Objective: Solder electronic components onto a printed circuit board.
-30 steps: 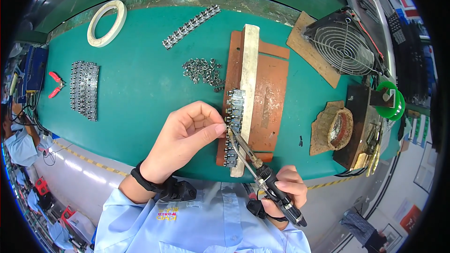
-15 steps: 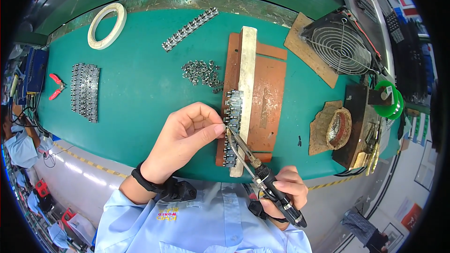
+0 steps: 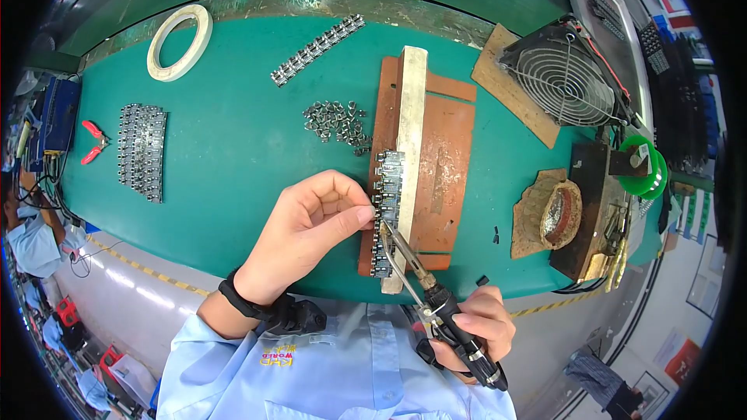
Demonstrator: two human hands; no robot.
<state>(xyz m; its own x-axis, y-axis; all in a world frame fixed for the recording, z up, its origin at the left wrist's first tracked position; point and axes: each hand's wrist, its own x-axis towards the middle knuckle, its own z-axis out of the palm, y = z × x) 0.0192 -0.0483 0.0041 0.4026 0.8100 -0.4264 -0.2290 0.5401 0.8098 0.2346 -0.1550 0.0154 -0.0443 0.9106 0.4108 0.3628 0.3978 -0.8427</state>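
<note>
A strip of small circuit boards [image 3: 388,179] lies along the left side of a pale metal bar [image 3: 412,101], which rests on a reddish-brown board [image 3: 447,148]. My left hand [image 3: 315,222] is at the strip's left edge, thumb and forefinger pinched together; what they hold, if anything, is too small to make out. In my right hand [image 3: 478,327] is a black soldering iron [image 3: 447,311] with a thin metal feed tube beside its shaft. Its tip points up and left onto the strip, just below my left fingertips. Small metal parts [image 3: 336,123] lie in a loose pile beyond my left hand.
At the far left lie stacked board strips [image 3: 142,153] and red-handled cutters [image 3: 94,142]. A tape roll [image 3: 180,43] and another strip [image 3: 317,50] lie farther back. On the right stand a fan [image 3: 564,74], a round dish [image 3: 561,214] and a green spool [image 3: 644,167].
The iron's tip has drawn back slightly down and right from my left fingertips. My right hand has shifted a little lower; the left holds its place.
</note>
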